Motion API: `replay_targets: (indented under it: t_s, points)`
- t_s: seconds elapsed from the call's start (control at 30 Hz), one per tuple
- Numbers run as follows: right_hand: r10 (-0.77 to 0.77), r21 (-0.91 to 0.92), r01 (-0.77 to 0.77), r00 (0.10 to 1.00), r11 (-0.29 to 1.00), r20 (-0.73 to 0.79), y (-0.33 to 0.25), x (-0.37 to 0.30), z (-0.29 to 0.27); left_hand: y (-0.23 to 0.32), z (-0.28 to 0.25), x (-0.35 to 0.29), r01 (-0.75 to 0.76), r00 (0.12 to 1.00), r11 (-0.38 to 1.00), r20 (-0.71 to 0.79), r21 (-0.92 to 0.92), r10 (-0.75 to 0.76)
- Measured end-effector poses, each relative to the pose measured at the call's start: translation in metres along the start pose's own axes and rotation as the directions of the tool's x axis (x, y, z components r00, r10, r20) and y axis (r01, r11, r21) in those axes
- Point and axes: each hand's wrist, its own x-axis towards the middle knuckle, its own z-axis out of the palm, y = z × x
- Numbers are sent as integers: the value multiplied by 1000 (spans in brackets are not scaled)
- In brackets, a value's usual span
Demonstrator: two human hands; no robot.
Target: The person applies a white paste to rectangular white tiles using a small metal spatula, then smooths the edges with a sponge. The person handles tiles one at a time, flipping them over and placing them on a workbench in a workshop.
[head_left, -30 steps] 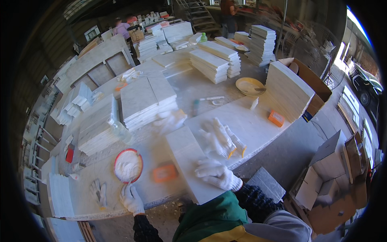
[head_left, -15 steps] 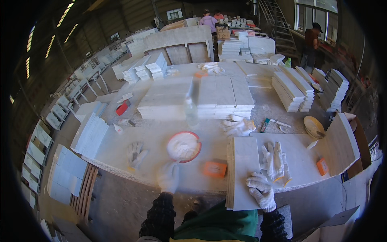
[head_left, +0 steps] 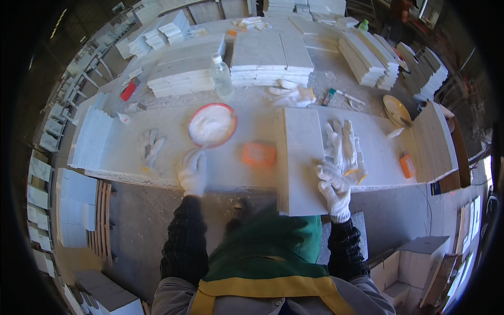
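On the pale worktable [head_left: 231,176], white slabs [head_left: 302,152]; grey floor [head_left: 137,210] below

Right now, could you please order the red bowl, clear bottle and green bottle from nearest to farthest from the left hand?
1. Red bowl: just beyond the left hand.
2. Clear bottle: beyond the bowl.
3. Green bottle: far right.

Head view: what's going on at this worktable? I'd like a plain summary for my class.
A person in white gloves stands at a worktable. The right grip is at the right edge of a stack of pale slabs that juts past the table's near edge. The blurred left grip is just below a red-rimmed bowl of white material; contact is unclear. An orange box lies between bowl and stack, with spare gloves right of the stack.
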Motion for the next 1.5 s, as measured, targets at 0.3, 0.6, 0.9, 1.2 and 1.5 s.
replay_targets:
  t_s: [0.3, 0.6, 0.9, 1.2, 1.5]
  points:
    - [445, 87, -446, 819, 891, -362, -21, -52, -15, 18, -26, -25, -45, 997, 982, 50, -185, 55]
    - [192, -191, -243, 948, 951, -253, 1, 40, -77, 98, 14, 17, -11, 865, 920, 458, -392, 206]
    - [197, -848, -231, 968, 477, -152, 70, 203, -172, 98, 65, 33, -111, 887, 924, 383, -367, 258]
    - [214, -785, -473, 881, 399, -422, 162, 335, -202, 105, 58, 42, -132, 840, 941, 469, -312, 273]
    - [101, -826, -463, 884, 321, -456, 248, 412, -250, 113, 55, 48, -30, 800, 957, 567, -288, 196]
